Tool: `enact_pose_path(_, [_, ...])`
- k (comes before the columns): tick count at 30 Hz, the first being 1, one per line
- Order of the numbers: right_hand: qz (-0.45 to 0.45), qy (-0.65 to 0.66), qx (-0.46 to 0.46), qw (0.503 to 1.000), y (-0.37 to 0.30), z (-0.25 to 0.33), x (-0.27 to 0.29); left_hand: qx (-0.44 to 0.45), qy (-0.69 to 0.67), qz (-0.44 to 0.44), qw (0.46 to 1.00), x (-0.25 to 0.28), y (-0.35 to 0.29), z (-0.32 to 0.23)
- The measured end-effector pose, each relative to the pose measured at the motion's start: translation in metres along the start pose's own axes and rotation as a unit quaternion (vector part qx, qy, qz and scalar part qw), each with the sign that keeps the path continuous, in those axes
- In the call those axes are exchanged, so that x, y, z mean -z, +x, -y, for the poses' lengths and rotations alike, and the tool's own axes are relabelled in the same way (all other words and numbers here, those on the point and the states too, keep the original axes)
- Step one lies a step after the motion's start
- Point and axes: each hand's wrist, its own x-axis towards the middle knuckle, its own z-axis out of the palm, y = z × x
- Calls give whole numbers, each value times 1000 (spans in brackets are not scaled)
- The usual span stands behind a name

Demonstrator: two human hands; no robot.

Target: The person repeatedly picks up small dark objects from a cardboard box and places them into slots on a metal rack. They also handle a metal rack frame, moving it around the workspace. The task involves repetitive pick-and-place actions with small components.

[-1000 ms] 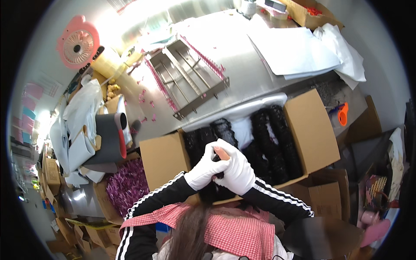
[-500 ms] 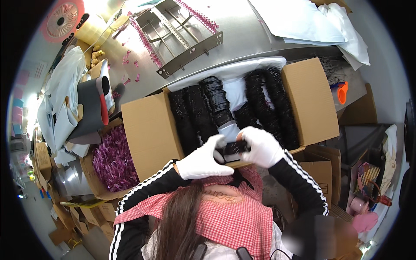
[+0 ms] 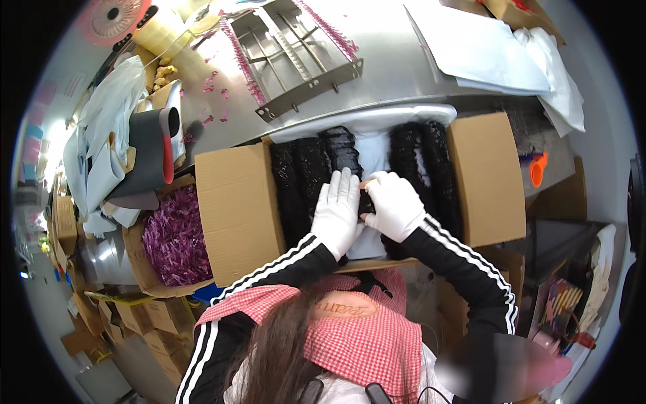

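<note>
An open cardboard box (image 3: 239, 212) with a white plastic liner (image 3: 371, 158) stands before me, packed with long rows of small glossy black pieces. My left hand (image 3: 338, 210), in a white glove, lies flat with fingers stretched on a left-hand black row (image 3: 341, 145). Beside it my right hand (image 3: 396, 205), gloved with bare thumb and fingertip, closes around a short black bundle (image 3: 365, 203) near the middle of the box. The gloves hide much of that bundle. More black rows (image 3: 439, 175) lie along the right side.
A metal frame (image 3: 296, 57) edged with pink pieces sits on the steel table behind the box. A carton of shiny purple pieces (image 3: 178, 239) stands left. White sheets (image 3: 481, 54) lie at the back right. An orange-handled tool (image 3: 537, 170) is beyond the right flap (image 3: 488, 178).
Both hands have moved from the box's near edge farther into it. My left hand has flattened onto a black row, and the black bundle has gone inward with my right hand.
</note>
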Motion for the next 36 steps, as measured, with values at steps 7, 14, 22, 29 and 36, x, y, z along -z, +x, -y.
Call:
enact_pose_path(7, [-152, -77, 193, 966, 149, -5, 32, 31, 135, 7, 990, -30, 2, 2])
enact_pose_path(14, [124, -170, 212, 954, 254, -37, 23, -2, -65, 0, 998, 43, -6, 12])
enact_pose_path(22, [96, 357, -25, 929, 225, 50, 101, 165, -99, -301, 934, 112, 18, 107])
enact_pose_path(29, [-155, 518, 9, 841, 164, 75, 130, -37, 166, -528, 832, 240, 22, 123])
enact_pose_path(36, [-99, 228, 55, 967, 126, 87, 90, 20, 134, -442, 887, 264, -59, 127])
